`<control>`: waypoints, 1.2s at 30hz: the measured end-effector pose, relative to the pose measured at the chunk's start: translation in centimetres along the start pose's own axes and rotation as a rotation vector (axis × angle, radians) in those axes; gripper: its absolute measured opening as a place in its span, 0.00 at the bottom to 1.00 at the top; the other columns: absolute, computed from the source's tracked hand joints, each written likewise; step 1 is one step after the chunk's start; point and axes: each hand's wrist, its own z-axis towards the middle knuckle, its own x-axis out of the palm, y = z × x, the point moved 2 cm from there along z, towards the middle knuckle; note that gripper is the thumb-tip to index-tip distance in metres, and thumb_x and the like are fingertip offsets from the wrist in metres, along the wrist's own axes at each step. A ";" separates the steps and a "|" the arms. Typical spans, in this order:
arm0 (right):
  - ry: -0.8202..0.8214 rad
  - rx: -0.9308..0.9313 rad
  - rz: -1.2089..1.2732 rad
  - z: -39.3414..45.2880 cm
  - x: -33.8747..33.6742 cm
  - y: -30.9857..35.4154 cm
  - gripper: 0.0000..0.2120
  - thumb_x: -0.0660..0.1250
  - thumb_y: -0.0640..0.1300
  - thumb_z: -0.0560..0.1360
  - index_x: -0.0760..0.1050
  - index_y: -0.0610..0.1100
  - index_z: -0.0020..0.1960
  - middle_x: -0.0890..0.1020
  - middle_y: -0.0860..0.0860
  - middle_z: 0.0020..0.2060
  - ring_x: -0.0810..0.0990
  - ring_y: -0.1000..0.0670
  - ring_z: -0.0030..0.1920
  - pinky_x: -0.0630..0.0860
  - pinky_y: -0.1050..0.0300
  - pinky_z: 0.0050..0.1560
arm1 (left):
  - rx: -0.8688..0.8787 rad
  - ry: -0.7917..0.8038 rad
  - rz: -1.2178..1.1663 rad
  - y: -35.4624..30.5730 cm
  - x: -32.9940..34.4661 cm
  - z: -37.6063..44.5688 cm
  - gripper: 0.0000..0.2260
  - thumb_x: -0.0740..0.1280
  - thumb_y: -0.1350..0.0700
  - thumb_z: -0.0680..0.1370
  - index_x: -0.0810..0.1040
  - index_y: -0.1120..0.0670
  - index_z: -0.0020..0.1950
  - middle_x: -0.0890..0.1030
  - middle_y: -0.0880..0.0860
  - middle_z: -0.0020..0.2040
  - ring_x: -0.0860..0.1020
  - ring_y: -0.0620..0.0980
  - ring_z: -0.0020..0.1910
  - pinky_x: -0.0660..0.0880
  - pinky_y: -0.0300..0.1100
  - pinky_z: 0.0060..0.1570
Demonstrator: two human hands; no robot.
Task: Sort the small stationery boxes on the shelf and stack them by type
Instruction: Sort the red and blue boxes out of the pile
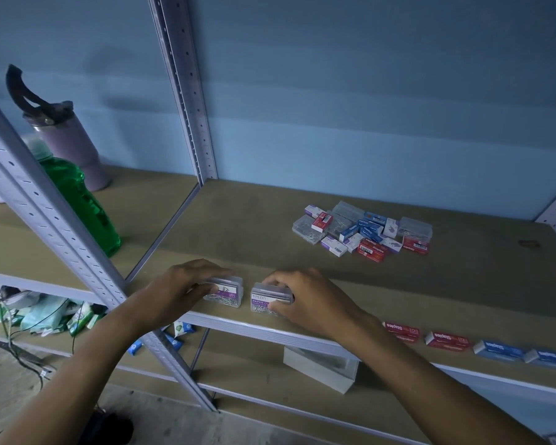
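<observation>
Two clear paper-clip boxes stand side by side at the shelf's front edge. My left hand [182, 289] grips the left clear box [227, 292] from above, fingers curled over it. My right hand [305, 298] grips the right clear box [268, 300], which has a purple label. A mixed pile of small boxes [363, 231] lies further back on the shelf [238, 226]: clear, red, blue and white-purple ones. Along the front edge to the right lie two red staple boxes [402, 330] [448, 340] and two blue staple boxes [498, 350] [549, 358].
A grey metal upright [61, 226] crosses in front of my left arm; another upright [187, 91] stands at the back. A green bottle [81, 200] and a lilac tumbler [71, 142] sit on the neighbouring shelf. A grey box [321, 367] lies on the lower shelf.
</observation>
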 end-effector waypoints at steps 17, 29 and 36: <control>-0.198 0.182 0.014 -4.6 -6.7 -8.4 0.13 0.71 0.50 0.77 0.81 0.56 0.61 0.83 0.62 0.53 0.80 0.64 0.46 0.72 0.74 0.44 | -0.017 -0.173 0.071 -7.6 3.3 9.1 0.17 0.71 0.42 0.74 0.80 0.46 0.61 0.81 0.42 0.58 0.78 0.39 0.52 0.77 0.37 0.54; -0.319 0.379 -0.163 -5.8 -10.3 -17.9 0.24 0.67 0.44 0.78 0.71 0.58 0.72 0.77 0.49 0.68 0.75 0.48 0.66 0.70 0.58 0.64 | -0.035 0.005 0.138 -14.8 9.3 19.1 0.11 0.64 0.52 0.79 0.79 0.45 0.60 0.79 0.48 0.63 0.77 0.51 0.61 0.71 0.40 0.60; -0.217 0.313 -0.207 -4.3 -10.3 -19.2 0.23 0.64 0.44 0.80 0.72 0.62 0.71 0.77 0.50 0.68 0.76 0.47 0.65 0.72 0.55 0.63 | 0.000 0.079 0.230 -14.4 11.9 21.8 0.18 0.64 0.54 0.77 0.75 0.41 0.66 0.77 0.47 0.66 0.75 0.52 0.65 0.73 0.48 0.64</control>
